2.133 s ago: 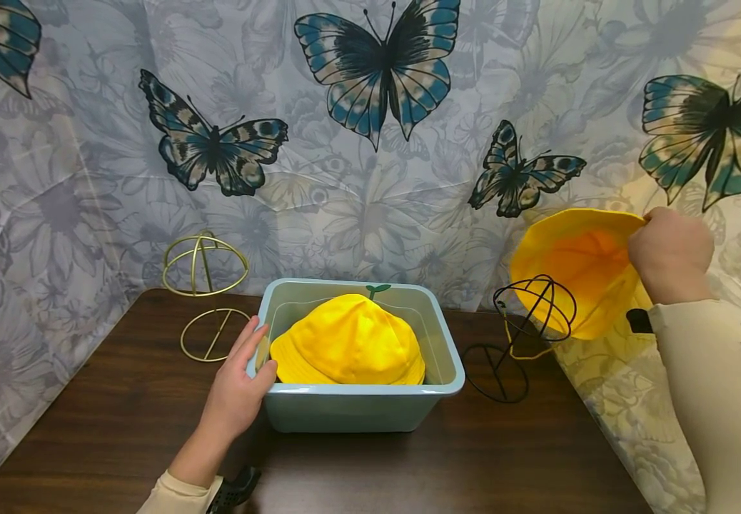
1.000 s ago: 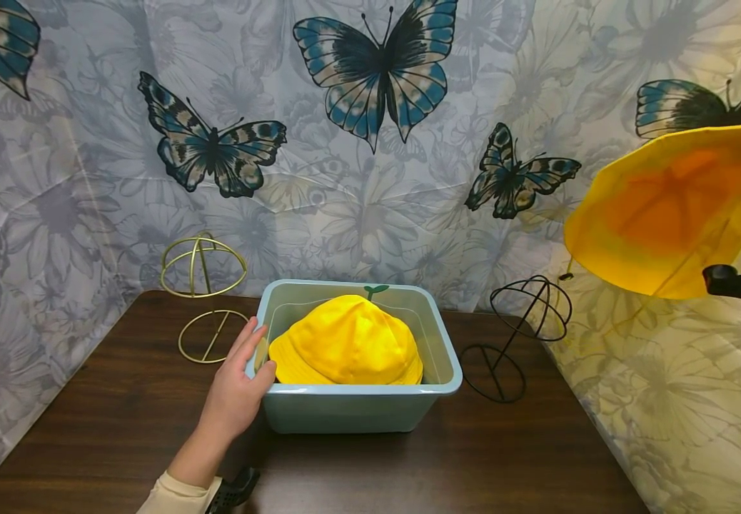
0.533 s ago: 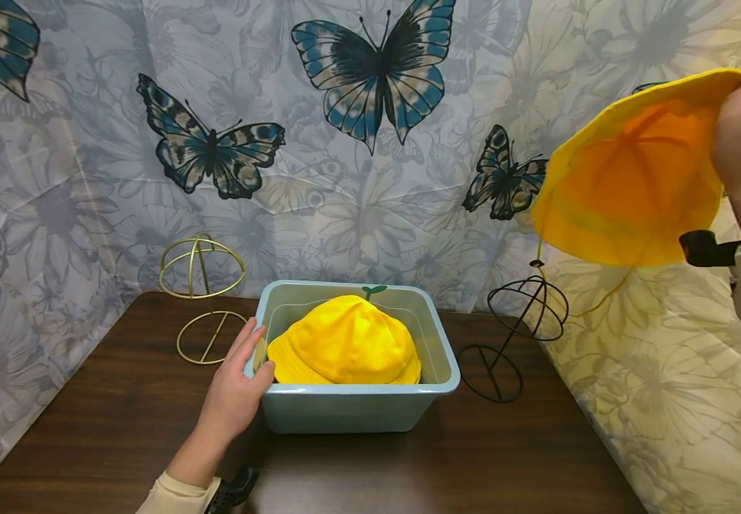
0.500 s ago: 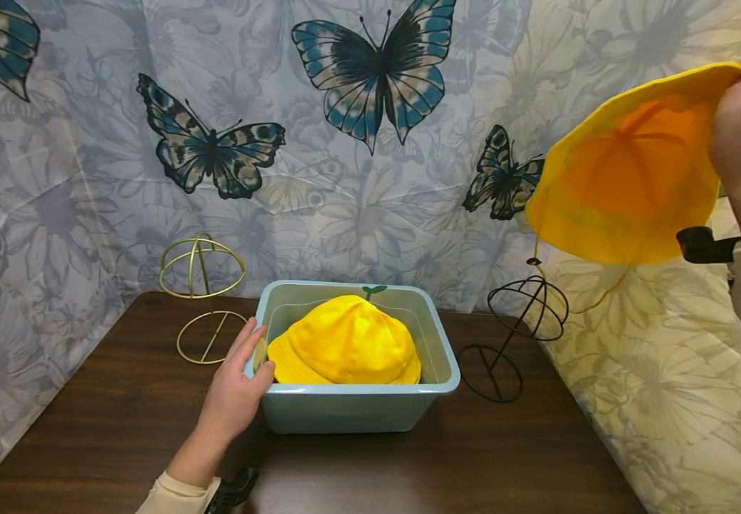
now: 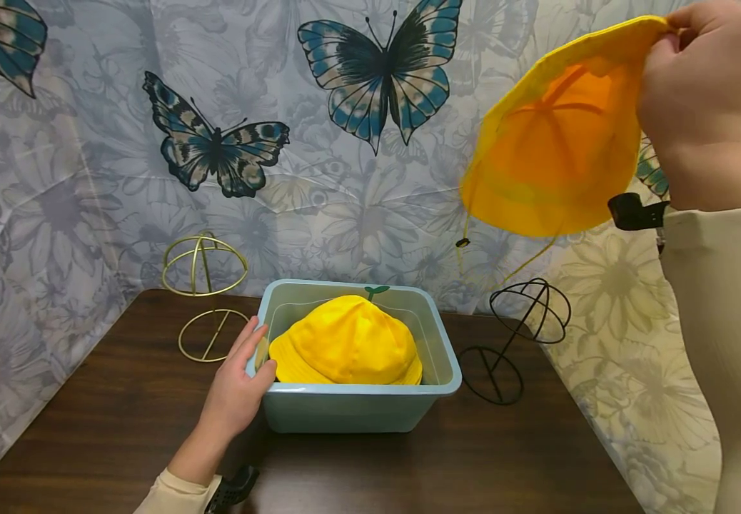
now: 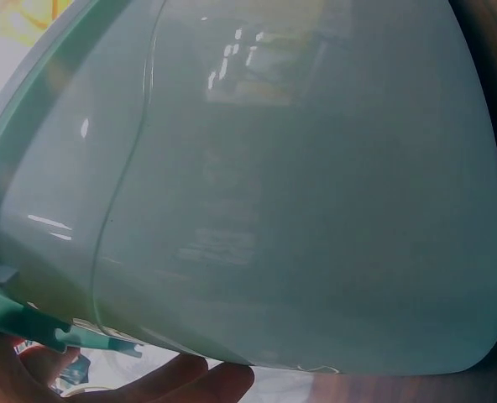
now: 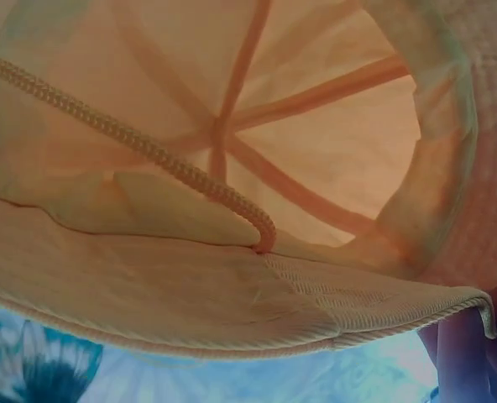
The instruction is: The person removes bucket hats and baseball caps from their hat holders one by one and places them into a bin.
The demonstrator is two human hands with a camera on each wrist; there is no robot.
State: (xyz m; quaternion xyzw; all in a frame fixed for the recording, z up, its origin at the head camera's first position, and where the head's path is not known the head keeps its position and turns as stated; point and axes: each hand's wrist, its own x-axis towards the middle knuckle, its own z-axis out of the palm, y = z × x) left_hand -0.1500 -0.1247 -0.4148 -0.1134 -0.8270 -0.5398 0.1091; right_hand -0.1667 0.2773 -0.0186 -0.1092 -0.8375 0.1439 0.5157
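Observation:
In the head view, my right hand (image 5: 711,86) pinches the brim edge of a yellow bucket hat (image 5: 557,143), raised high at the right. Its orange-tinted inside faces me, and a chin cord (image 5: 530,261) with a dark stopper dangles below. The right wrist view shows the hat's seamed lining (image 7: 316,151) and braided cord (image 7: 131,143). My left hand (image 5: 232,392) rests against the left side of a grey-green plastic bin (image 5: 358,414), its fingers fairly straight. Inside the bin sits another yellow hat (image 5: 348,343), crown up. The bin's outer wall (image 6: 299,201) fills the left wrist view.
On the dark wooden table (image 5: 120,442), a gold wire hat stand (image 5: 205,264) is left of the bin and a black wire hat stand (image 5: 531,310) is to its right. A butterfly-patterned cloth (image 5: 370,214) hangs behind. The held hat's cord hangs just above the black stand.
The right hand first lifts the hat off the black stand and out to the far right, then brings it higher and back leftward. The left hand, bin and second hat stay put.

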